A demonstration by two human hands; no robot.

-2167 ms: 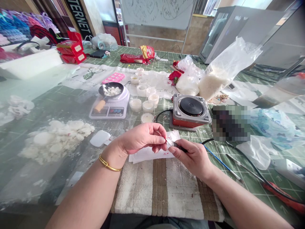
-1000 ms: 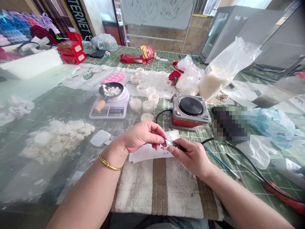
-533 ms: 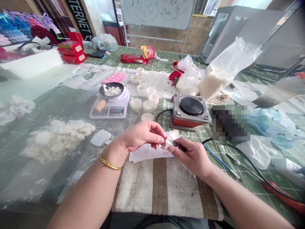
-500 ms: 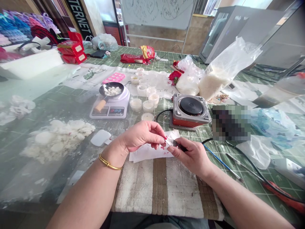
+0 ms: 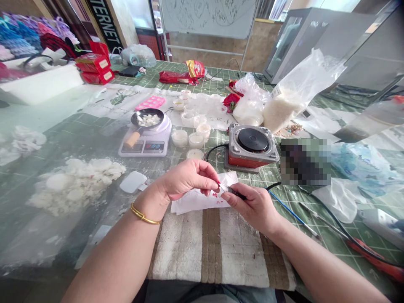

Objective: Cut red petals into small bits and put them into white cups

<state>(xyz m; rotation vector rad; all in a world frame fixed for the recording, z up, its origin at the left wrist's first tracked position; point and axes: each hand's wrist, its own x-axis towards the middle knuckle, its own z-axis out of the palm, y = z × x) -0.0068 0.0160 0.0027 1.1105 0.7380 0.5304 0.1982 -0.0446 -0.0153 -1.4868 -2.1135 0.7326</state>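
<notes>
Above a white paper (image 5: 189, 202) with small red bits on it, my two hands nearly meet. My left hand (image 5: 192, 181), with a gold bangle at the wrist, pinches a tiny red piece (image 5: 219, 182) between thumb and fingers. Wrapped round the dark handle of a small knife (image 5: 235, 192), my right hand (image 5: 254, 206) holds its thin metal tip against the red piece. A striped cloth (image 5: 211, 252) lies under the paper's near edge and in front of me.
Beyond my hands stand a hot plate (image 5: 236, 162), small cups (image 5: 196, 140) and a scale (image 5: 160, 136) bearing a pan (image 5: 134, 120) of white chunks. White flakes (image 5: 75, 181) are heaped at left. Cables and a blue pen-like tool (image 5: 293, 214) lie at right.
The knife in my right hand has tilted slightly, and its dark handle shows more clearly. My left hand has hardly moved.
</notes>
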